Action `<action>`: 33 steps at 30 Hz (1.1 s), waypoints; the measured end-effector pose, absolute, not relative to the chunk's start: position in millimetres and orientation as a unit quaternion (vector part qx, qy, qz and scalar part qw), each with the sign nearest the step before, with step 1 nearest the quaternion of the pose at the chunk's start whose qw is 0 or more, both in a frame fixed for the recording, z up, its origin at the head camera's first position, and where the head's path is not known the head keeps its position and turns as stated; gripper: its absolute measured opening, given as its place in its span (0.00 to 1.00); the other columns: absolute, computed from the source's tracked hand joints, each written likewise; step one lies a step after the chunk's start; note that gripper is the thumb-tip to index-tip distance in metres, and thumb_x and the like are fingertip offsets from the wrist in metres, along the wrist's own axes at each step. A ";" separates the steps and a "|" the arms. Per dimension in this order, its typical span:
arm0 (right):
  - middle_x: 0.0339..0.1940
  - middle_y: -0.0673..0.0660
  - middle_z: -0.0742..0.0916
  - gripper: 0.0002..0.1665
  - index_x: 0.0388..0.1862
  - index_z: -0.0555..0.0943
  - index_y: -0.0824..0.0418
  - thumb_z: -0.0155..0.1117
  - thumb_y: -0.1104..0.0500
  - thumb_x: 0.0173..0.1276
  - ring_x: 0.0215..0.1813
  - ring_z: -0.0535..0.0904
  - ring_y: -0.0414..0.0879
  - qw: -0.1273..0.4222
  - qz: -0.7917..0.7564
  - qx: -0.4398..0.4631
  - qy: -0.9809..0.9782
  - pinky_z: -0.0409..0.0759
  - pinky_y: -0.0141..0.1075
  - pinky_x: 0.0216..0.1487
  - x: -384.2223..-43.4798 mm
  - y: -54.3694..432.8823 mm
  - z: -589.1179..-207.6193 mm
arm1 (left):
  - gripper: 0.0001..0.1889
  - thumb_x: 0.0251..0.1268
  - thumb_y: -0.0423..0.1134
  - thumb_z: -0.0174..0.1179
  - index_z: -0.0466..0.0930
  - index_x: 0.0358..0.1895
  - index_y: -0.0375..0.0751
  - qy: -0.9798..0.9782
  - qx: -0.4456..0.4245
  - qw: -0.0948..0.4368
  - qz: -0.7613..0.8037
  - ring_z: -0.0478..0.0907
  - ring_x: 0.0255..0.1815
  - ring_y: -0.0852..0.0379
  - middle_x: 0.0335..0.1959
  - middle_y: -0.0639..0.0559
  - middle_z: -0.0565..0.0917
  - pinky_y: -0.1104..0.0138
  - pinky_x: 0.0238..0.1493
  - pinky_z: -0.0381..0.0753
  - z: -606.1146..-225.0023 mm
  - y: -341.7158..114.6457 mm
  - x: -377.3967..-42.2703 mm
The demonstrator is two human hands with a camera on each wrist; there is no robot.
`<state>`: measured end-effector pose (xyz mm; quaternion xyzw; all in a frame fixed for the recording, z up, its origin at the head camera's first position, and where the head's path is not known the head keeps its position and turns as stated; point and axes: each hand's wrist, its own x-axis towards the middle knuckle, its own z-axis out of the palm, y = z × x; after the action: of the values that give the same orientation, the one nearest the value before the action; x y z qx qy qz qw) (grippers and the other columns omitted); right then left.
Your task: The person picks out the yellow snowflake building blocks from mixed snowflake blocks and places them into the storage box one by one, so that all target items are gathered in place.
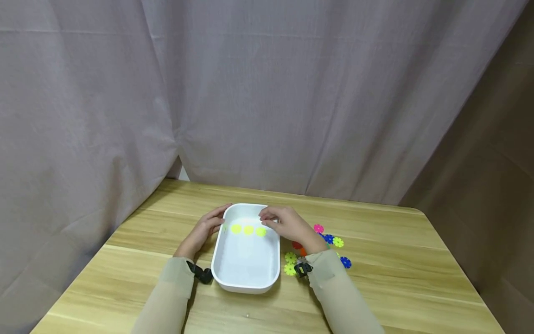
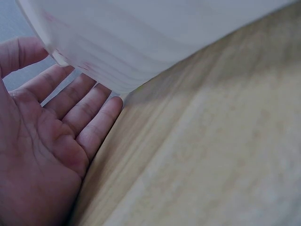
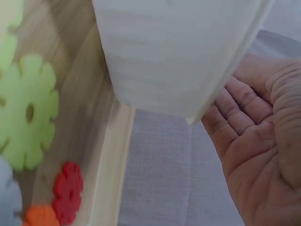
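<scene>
A white rectangular tray (image 1: 246, 264) with rounded corners lies on the wooden table. Along its left side, my left hand (image 1: 204, 229) holds the rim: thumb at the edge, fingers against the outer wall (image 2: 127, 56). Inside, three yellow notched plastic discs (image 1: 248, 230) form a row across the tray, with another pale one (image 1: 225, 228) by the left wall. My right hand (image 1: 285, 222) reaches over the right rim, its fingers loosely bent above the rightmost disc (image 1: 261, 232). Nothing shows between thumb and fingers; in the right wrist view the tray wall hides the fingertips.
Right of the tray, partly under my right forearm, lie loose flower-shaped discs: pink (image 1: 319, 228), blue (image 1: 345, 262), yellow-green (image 3: 29, 113), red (image 3: 68, 193) and orange (image 3: 41, 216). Grey curtains (image 1: 267, 93) hang behind the table (image 1: 388, 250).
</scene>
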<state>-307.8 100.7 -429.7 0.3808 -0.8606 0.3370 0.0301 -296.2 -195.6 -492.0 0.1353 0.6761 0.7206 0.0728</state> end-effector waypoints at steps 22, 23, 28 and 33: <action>0.45 0.48 0.89 0.11 0.49 0.86 0.57 0.66 0.57 0.72 0.47 0.84 0.41 0.039 0.336 0.367 -0.866 0.84 0.42 0.51 -293.0 158.1 -431.9 | 0.30 0.69 0.34 0.51 0.66 0.76 0.42 0.676 0.134 0.071 0.721 0.65 0.74 0.44 0.75 0.43 0.67 0.65 0.64 0.74 -491.7 -199.6 -293.3; 0.45 0.49 0.89 0.11 0.49 0.86 0.58 0.66 0.57 0.72 0.47 0.84 0.41 0.033 0.332 0.371 -0.867 0.84 0.42 0.51 -291.7 160.7 -433.9 | 0.30 0.69 0.34 0.51 0.66 0.76 0.42 0.678 0.132 0.071 0.720 0.65 0.74 0.45 0.75 0.44 0.67 0.64 0.65 0.74 -491.8 -199.6 -293.2; 0.43 0.52 0.89 0.10 0.49 0.86 0.60 0.66 0.60 0.71 0.44 0.84 0.38 -0.021 0.319 0.389 -0.864 0.84 0.38 0.48 -281.5 171.6 -446.2 | 0.30 0.69 0.33 0.51 0.66 0.76 0.43 0.682 0.125 0.078 0.716 0.65 0.74 0.46 0.75 0.45 0.68 0.61 0.68 0.71 -493.8 -199.6 -291.4; 0.40 0.50 0.89 0.08 0.46 0.87 0.60 0.67 0.61 0.70 0.41 0.83 0.37 -0.077 0.319 0.388 -0.861 0.84 0.34 0.44 -272.4 176.3 -452.3 | 0.30 0.68 0.35 0.52 0.68 0.75 0.46 0.685 0.123 0.073 0.714 0.67 0.72 0.47 0.74 0.46 0.70 0.62 0.67 0.71 -494.7 -199.2 -292.0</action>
<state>-272.4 176.3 -452.3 0.3879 -0.8613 0.3190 -0.0775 -292.0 -199.2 -494.7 0.1229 0.6851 0.7143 0.0732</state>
